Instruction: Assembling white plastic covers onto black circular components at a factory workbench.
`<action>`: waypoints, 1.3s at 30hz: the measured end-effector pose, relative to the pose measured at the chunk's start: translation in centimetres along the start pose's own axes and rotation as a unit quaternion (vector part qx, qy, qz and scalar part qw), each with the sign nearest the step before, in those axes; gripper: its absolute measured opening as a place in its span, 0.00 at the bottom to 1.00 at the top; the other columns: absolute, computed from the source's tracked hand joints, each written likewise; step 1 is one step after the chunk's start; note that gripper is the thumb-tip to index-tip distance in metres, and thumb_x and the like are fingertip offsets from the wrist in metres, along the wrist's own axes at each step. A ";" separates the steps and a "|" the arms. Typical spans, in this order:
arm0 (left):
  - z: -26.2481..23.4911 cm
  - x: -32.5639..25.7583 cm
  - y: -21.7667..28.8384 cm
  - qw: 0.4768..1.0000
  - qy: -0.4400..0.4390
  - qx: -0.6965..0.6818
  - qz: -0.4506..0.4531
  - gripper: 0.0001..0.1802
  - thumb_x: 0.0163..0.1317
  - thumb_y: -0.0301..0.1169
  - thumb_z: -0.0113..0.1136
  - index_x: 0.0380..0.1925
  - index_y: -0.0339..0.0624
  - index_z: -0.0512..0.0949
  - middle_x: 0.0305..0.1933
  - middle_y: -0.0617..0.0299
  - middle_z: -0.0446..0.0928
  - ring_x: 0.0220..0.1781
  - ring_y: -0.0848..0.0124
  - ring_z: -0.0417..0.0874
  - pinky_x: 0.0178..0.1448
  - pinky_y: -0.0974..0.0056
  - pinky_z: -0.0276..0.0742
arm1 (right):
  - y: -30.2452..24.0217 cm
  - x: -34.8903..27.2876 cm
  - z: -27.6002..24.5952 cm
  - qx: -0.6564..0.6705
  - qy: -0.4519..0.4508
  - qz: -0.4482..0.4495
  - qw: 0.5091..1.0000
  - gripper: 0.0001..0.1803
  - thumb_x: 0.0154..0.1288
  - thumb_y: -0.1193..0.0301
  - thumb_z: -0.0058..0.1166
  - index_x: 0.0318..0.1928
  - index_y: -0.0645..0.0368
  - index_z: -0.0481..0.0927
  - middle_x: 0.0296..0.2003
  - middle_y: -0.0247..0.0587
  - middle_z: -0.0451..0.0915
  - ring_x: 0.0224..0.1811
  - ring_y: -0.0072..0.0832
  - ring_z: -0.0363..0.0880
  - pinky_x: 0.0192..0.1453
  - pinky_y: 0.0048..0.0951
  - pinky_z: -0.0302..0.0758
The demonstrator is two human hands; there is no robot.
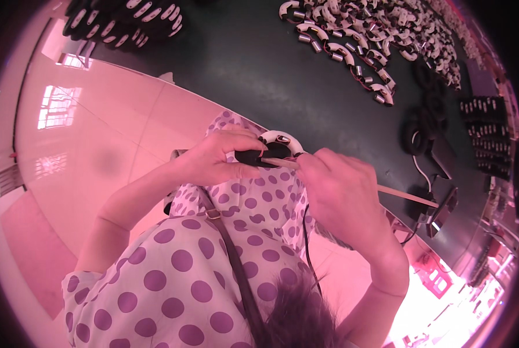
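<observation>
In front of my body my left hand is closed on a black cover, its thumb below and fingers above. A white curved plastic part with thin red wire shows at the cover's far side, partly inside or against it; which one I cannot tell. My right hand is closed round a long pale wooden stick. The stick's left end lies at the cover's opening, and its other end sticks out to the right over the table. My right fingers hide part of the white curved part's right end.
On the dark table a large heap of white curved parts with silver cylinders lies at the far right. Black pieces stand grouped at the far left, others at right. A small stand with a cable is near the right edge.
</observation>
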State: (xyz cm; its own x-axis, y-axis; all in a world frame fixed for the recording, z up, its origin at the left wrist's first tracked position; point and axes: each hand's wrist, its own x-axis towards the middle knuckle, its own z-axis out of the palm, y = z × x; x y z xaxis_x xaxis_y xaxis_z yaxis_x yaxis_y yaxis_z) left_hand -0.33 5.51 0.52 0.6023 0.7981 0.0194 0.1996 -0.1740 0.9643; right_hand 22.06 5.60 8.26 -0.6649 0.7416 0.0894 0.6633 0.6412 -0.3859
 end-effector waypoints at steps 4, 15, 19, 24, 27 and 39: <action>0.2 -0.4 -0.5 1.000 -0.006 -0.029 -0.003 0.24 0.43 0.39 0.67 0.36 0.33 0.73 0.33 0.53 0.74 0.39 0.62 0.73 0.47 0.62 0.66 | -0.1 -0.1 0.3 0.024 -0.031 0.032 0.999 0.03 0.38 0.79 0.48 0.20 0.63 0.70 0.16 0.43 0.72 0.18 0.35 0.75 0.22 0.32 0.70; 2.6 -2.8 -1.8 0.988 -0.096 -0.106 -0.050 0.23 0.45 0.42 0.65 0.32 0.35 0.73 0.25 0.56 0.72 0.26 0.64 0.73 0.31 0.66 0.68 | 0.0 -1.3 1.5 0.213 -0.251 0.073 0.941 0.06 0.49 0.75 0.45 0.27 0.63 0.73 0.17 0.46 0.75 0.21 0.43 0.76 0.27 0.40 0.71; 3.5 -3.7 -1.2 0.967 -0.168 -0.143 -0.128 0.24 0.48 0.47 0.62 0.33 0.35 0.73 0.25 0.56 0.73 0.27 0.63 0.75 0.31 0.64 0.69 | -0.9 -2.7 2.8 0.195 -0.283 0.070 0.936 0.07 0.50 0.74 0.44 0.30 0.63 0.72 0.18 0.46 0.76 0.21 0.41 0.76 0.26 0.39 0.72; 4.1 -4.2 -1.3 0.972 -0.170 -0.133 -0.097 0.24 0.51 0.48 0.57 0.32 0.35 0.73 0.23 0.56 0.72 0.25 0.61 0.75 0.30 0.63 0.68 | -1.7 -3.4 3.7 0.189 -0.291 0.081 0.934 0.06 0.47 0.75 0.44 0.28 0.63 0.71 0.16 0.47 0.75 0.19 0.41 0.76 0.24 0.38 0.72; 4.1 -3.9 -0.9 0.973 -0.172 -0.130 -0.078 0.22 0.52 0.47 0.57 0.30 0.35 0.72 0.21 0.56 0.70 0.24 0.60 0.74 0.28 0.62 0.67 | -2.2 -3.5 4.0 0.173 -0.288 0.084 0.938 0.06 0.44 0.76 0.45 0.26 0.63 0.71 0.15 0.46 0.74 0.18 0.40 0.76 0.23 0.38 0.71; 5.6 -5.3 -1.4 0.977 -0.172 -0.111 -0.063 0.19 0.54 0.44 0.57 0.25 0.35 0.75 0.17 0.53 0.69 0.19 0.60 0.72 0.24 0.61 0.65 | -3.1 -3.4 4.9 0.170 -0.348 0.071 0.919 0.09 0.43 0.74 0.46 0.27 0.65 0.72 0.17 0.49 0.76 0.19 0.41 0.77 0.24 0.37 0.72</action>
State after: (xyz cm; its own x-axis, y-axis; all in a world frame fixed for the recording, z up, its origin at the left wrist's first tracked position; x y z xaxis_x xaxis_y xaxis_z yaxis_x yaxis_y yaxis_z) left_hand 0.55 -1.70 -2.42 0.8152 0.5578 -0.1556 0.1389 0.0724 0.9876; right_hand 20.58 0.16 4.61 -0.7177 0.4317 -0.5464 0.6926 0.3611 -0.6244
